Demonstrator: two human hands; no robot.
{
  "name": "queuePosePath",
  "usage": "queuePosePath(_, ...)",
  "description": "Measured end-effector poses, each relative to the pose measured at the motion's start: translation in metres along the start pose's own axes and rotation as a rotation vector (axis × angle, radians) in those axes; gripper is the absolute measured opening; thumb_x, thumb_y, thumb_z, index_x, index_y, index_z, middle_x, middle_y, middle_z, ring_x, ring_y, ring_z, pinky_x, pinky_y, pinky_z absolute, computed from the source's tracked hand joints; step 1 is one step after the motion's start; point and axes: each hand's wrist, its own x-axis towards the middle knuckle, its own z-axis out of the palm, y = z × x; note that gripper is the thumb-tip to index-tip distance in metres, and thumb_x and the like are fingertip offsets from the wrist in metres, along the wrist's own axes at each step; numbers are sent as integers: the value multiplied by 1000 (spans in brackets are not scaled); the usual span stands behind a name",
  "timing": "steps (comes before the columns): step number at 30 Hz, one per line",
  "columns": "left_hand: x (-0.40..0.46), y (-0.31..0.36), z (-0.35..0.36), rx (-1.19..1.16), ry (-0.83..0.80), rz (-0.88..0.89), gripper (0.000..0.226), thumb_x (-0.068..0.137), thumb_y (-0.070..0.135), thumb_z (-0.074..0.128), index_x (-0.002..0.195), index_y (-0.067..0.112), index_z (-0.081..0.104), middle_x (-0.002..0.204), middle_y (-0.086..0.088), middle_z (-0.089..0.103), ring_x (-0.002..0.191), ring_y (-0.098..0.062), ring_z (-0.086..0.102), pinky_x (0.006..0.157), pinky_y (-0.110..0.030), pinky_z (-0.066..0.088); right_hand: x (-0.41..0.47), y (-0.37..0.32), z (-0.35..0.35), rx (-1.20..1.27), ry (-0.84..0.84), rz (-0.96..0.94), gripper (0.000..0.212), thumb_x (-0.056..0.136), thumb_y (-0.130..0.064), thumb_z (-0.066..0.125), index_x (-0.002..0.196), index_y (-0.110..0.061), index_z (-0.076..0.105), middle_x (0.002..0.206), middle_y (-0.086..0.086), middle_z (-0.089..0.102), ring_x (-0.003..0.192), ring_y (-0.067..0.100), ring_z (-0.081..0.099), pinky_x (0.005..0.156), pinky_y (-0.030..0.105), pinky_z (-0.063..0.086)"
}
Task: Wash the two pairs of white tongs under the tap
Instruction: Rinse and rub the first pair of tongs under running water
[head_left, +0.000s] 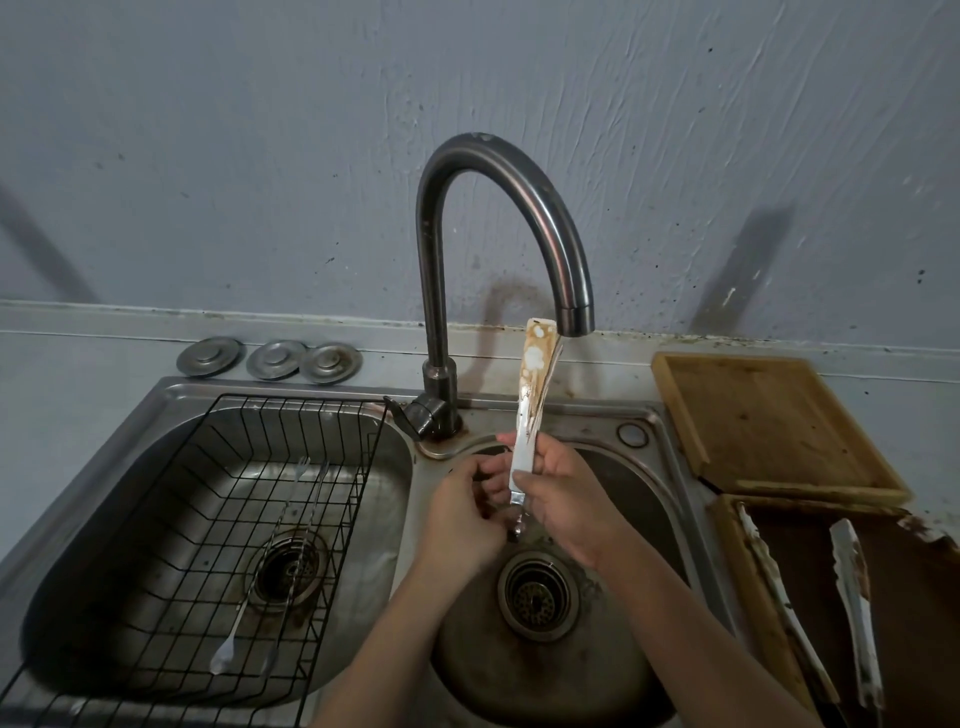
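One pair of white tongs (532, 387), smeared brown, stands upright with its tips just under the spout of the dark curved tap (498, 208). My right hand (558, 499) grips the tongs' lower handle over the right sink basin (644, 649). My left hand (462, 512) is at the handle's bottom end, fingers curled against it. A second pair of white tongs (852, 587), also stained, lies spread on a dark tray (914, 613) at the right. Whether water runs cannot be told.
A black wire rack (171, 519) with a long spoon and skewers sits in the left basin. Three metal lids (270, 358) lie behind it. A wooden cutting board (774, 421) rests at the right, behind the tray. A grey wall stands close behind the tap.
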Motion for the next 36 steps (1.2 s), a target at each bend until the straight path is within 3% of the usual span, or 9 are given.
queuePosePath(3, 0, -2, 0, 37, -65, -2, 39, 70, -10, 67, 86, 25, 58, 72, 4, 60, 69, -12, 61, 69, -27, 53, -3, 0, -1, -92, 30, 10, 43, 85, 17, 39, 121, -4, 50, 85, 13, 67, 68, 19, 61, 60, 30, 49)
queuePosePath(6, -1, -1, -8, 63, -241, -42, 39, 72, -6, 69, 105, 13, 62, 84, 1, 69, 80, -13, 67, 80, -29, 56, -9, -1, -9, -294, 32, 32, 43, 85, 10, 47, 120, -16, 50, 85, 14, 68, 60, 15, 59, 51, 25, 48)
queuePosePath(10, 0, -1, -13, -171, -402, -103, 42, 82, -3, 62, 120, 14, 59, 107, -1, 71, 99, -11, 68, 87, -26, 54, -19, -1, -18, -497, 49, 56, 32, 88, -3, 52, 115, -19, 58, 62, 8, 62, 43, 8, 46, 39, 19, 36)
queuePosePath(13, 2, -1, -2, -549, -369, -305, 25, 91, -2, 48, 107, 7, 66, 90, -7, 73, 79, -12, 71, 72, -23, 57, -25, -1, -20, -652, 121, 19, 26, 94, -10, 46, 112, -19, 61, 67, 12, 66, 38, 3, 46, 39, 16, 37)
queuePosePath(16, -1, 0, 11, -650, -318, -406, 16, 91, 6, 52, 94, -1, 66, 66, -7, 66, 58, -10, 64, 61, -21, 56, -27, 0, -22, -813, 158, -16, 24, 96, -16, 43, 101, -19, 66, 66, 5, 65, 38, 0, 49, 42, 16, 37)
queuePosePath(19, 0, -3, 15, -736, -256, -471, 17, 90, 10, 56, 93, -2, 66, 78, -15, 73, 66, -17, 71, 64, -25, 60, -32, -2, -25, -931, 130, -18, 27, 97, -18, 42, 83, -27, 63, 59, -4, 60, 45, 1, 53, 50, 17, 43)
queuePosePath(23, 3, -4, 20, -849, -123, -558, 25, 92, 17, 54, 102, -4, 63, 80, -15, 75, 72, -19, 73, 64, -27, 60, -37, -1, -29, -983, 120, -3, 28, 97, -18, 40, 108, -23, 65, 56, -7, 59, 44, -2, 52, 51, 12, 40)
queuePosePath(27, -2, -3, 31, -767, -135, -576, 24, 87, 13, 62, 103, -4, 63, 85, -16, 74, 75, -19, 72, 65, -26, 58, -40, -4, -34, -1008, 118, 10, 33, 97, -19, 42, 72, -25, 62, 54, -4, 59, 44, -2, 53, 48, 11, 41)
queuePosePath(36, 15, -23, 10, -591, 100, -621, 28, 94, 28, 51, 87, 2, 59, 72, -11, 63, 59, -18, 64, 43, -23, 54, -56, -5, -55, -1066, 31, 56, 31, 96, -17, 44, 120, -26, 62, 51, -7, 56, 40, -5, 50, 49, 12, 41)
